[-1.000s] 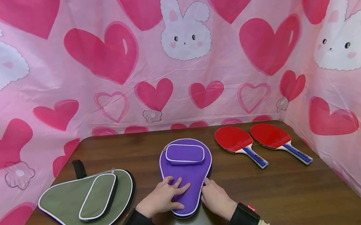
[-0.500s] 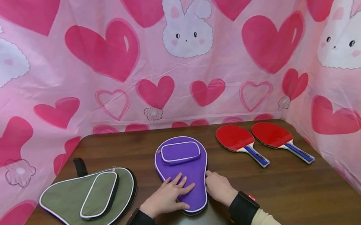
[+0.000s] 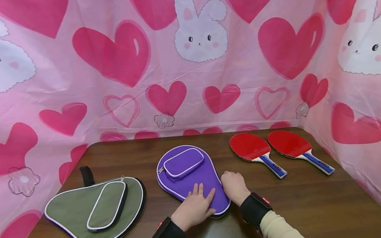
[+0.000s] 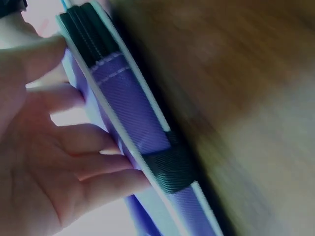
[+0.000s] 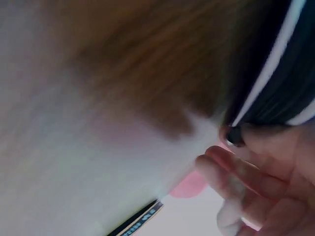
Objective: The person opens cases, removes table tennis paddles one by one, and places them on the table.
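A purple table tennis paddle case (image 3: 185, 182) with white piping lies flat in the middle of the table, tilted with its wide end to the far left. My left hand (image 3: 195, 207) rests on its narrow part, fingers spread. At the right edge of the case, my right hand (image 3: 234, 187) has its fingers curled. In the right wrist view the thumb and a finger pinch a small dark zipper pull (image 5: 235, 135) at the case's dark side. A black side band (image 4: 170, 167) shows on the case's edge in the left wrist view.
A green paddle case (image 3: 66, 213) with a black strap (image 3: 87, 176) lies at the left. Two red paddles with blue-and-white handles, the nearer paddle (image 3: 249, 146) and the outer paddle (image 3: 290, 143), lie at the back right. A pink patterned curtain (image 3: 170, 70) surrounds the table.
The purple case has turned, its wide end swinging left and its narrow end right. Both hands have shifted right with the narrow end.
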`<action>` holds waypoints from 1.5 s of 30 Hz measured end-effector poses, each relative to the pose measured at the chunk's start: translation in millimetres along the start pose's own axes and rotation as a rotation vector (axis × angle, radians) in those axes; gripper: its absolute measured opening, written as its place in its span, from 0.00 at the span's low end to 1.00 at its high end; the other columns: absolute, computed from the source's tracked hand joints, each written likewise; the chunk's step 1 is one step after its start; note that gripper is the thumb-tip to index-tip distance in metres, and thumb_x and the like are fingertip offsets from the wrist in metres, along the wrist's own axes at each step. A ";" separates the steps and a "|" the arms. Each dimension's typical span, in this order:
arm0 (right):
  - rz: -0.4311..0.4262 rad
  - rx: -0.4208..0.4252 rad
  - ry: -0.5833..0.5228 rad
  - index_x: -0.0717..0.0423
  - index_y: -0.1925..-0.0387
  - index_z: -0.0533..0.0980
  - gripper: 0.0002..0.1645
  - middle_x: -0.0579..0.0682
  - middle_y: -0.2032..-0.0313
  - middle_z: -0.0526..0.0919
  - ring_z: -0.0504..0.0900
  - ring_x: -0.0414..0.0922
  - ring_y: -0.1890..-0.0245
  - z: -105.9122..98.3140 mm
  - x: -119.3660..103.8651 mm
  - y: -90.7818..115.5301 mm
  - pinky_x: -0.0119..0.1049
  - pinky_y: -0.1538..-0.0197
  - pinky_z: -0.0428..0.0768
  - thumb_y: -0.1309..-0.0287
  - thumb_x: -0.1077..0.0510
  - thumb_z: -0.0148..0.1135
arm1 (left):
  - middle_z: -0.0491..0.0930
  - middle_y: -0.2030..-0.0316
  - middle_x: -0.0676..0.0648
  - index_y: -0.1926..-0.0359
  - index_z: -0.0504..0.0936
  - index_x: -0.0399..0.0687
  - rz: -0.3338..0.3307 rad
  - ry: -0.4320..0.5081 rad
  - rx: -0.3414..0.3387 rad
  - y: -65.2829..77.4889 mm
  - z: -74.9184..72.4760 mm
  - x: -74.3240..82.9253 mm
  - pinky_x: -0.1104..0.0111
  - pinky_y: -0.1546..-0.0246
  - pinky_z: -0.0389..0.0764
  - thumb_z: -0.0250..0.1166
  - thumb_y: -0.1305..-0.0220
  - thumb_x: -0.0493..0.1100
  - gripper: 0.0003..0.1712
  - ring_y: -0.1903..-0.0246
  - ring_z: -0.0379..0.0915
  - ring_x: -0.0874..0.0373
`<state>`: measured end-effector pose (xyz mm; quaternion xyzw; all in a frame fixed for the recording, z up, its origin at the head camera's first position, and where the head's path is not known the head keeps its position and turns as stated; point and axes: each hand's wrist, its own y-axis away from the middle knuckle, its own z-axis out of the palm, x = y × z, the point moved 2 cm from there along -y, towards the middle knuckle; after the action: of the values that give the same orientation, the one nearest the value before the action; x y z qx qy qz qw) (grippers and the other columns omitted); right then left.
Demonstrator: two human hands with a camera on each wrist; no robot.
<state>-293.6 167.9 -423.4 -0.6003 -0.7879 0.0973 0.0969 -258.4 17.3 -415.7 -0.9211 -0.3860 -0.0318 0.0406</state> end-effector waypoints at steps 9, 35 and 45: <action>0.066 -0.087 -0.169 0.59 0.78 0.80 0.10 0.53 0.80 0.80 0.80 0.51 0.79 -4.2 16.9 7.2 0.45 0.74 0.78 0.41 0.67 0.61 | 0.72 0.43 0.26 0.37 0.75 0.43 -0.085 -0.035 -0.005 -11.9 -0.6 10.7 0.53 0.48 0.75 0.63 0.36 0.55 0.31 0.41 0.67 0.32; 0.034 -0.136 -0.253 0.61 0.81 0.76 0.10 0.49 0.86 0.72 0.72 0.45 0.86 -21.3 12.0 54.2 0.39 0.80 0.73 0.48 0.69 0.67 | 0.76 0.46 0.31 0.39 0.78 0.49 -0.032 -0.044 -0.006 -17.6 -2.9 1.0 0.56 0.51 0.78 0.68 0.41 0.58 0.32 0.45 0.73 0.38; 0.006 -0.166 -0.310 0.60 0.84 0.71 0.12 0.49 0.87 0.71 0.72 0.46 0.87 -21.5 -6.6 68.8 0.42 0.81 0.72 0.51 0.68 0.64 | 0.74 0.43 0.31 0.38 0.77 0.49 -0.066 -0.001 -0.021 -17.0 -4.3 -0.9 0.53 0.49 0.76 0.68 0.41 0.57 0.33 0.42 0.71 0.37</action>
<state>-222.3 180.2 -421.5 -0.5863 -0.7970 0.1236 -0.0757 -271.3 28.1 -410.7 -0.9083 -0.4157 -0.0368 0.0297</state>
